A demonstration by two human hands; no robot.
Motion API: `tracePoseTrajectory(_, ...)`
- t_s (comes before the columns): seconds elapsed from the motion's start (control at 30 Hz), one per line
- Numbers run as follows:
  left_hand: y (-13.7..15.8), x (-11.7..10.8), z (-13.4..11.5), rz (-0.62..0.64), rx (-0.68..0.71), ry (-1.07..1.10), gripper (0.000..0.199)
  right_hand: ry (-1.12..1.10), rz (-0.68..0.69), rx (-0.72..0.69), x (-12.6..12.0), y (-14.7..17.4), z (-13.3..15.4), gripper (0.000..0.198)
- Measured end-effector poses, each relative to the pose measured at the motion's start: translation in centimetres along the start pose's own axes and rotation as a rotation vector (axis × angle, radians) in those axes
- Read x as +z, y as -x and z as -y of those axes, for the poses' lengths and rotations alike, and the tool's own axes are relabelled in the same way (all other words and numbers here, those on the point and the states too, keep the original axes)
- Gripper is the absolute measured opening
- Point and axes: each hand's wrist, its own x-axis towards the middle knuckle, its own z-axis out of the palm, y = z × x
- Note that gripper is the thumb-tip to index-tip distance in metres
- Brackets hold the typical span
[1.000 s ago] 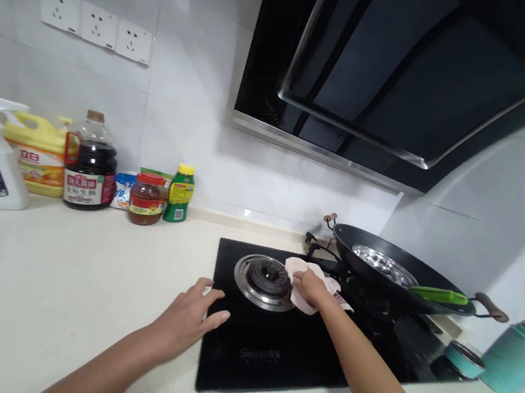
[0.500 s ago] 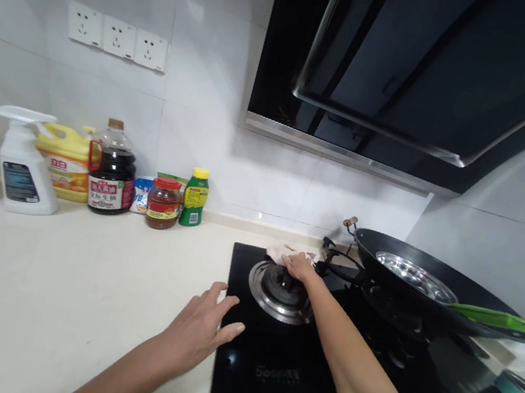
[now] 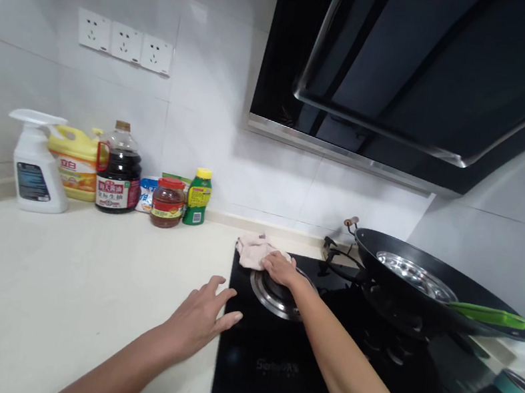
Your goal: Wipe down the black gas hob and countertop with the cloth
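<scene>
A pale pink cloth (image 3: pixel 251 251) lies bunched over the back left corner of the black glass gas stove (image 3: pixel 274 388). My right hand (image 3: pixel 279 268) presses on its right part, fingers closed over the fabric. Beneath that hand and forearm is the left burner (image 3: pixel 269 298) with its steel ring, partly covered. My left hand (image 3: pixel 203 315) hovers at the stove's left edge with the fingers apart and nothing in them.
A black wok (image 3: pixel 365 248) on the right burner holds a steel plate (image 3: pixel 416 276) and a green utensil (image 3: pixel 490 316). Along the wall stand a spray bottle (image 3: pixel 38 170), soy sauce (image 3: pixel 118 178), a red-lidded jar (image 3: pixel 168 204) and a green bottle (image 3: pixel 198 197). The range hood (image 3: pixel 351 154) overhangs the stove.
My right hand has slid the cloth leftward, from behind the burner to the stove's back left corner. My left hand has barely moved, and the view has shifted slightly.
</scene>
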Motion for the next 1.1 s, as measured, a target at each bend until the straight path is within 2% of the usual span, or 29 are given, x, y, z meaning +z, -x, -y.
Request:
tracePoseTrajectory(0.17,-0.1,-0.2,0.1,-0.012,-0.002,0.016,0.051,-0.055,0.011,-0.129,-0.5,2.2,1.9,0.046)
tracePoseTrajectory(0.33,-0.5,-0.2,0.6,-0.063,0.026,0.050,0.044,-0.061,-0.008,-0.264,-0.9,6.3,3.4,0.045)
tracePoseTrajectory(0.47,-0.7,0.0,0.9,-0.091,0.039,0.137,0.043,-0.032,-0.084,-0.319,-0.4,10.4,2.4,0.042)
tracePoseTrajectory(0.63,-0.8,0.3,0.7,-0.081,0.071,0.266,0.042,-0.044,-0.134,-0.285,0.7,13.9,0.1,0.034)
tracePoseTrajectory(0.77,-1.1,0.4,0.5,-0.127,0.117,0.351,0.041,-0.051,-0.127,-0.244,0.0,14.8,-1.2,0.028)
tracePoseTrajectory(0.87,-1.3,0.3,0.4,-0.201,0.146,0.390,0.040,-0.077,-0.115,-0.191,-1.5,14.9,-1.5,0.003)
tracePoseTrajectory(0.97,-1.4,0.1,0.3,-0.246,0.153,0.406,0.040,-0.111,-0.145,-0.148,-2.6,14.2,0.2,0.031)
tracePoseTrajectory(1.1,-1.4,-0.1,0.4,-0.259,0.130,0.385,0.040,-0.128,-0.148,-0.147,-1.2,12.1,5.5,0.041)
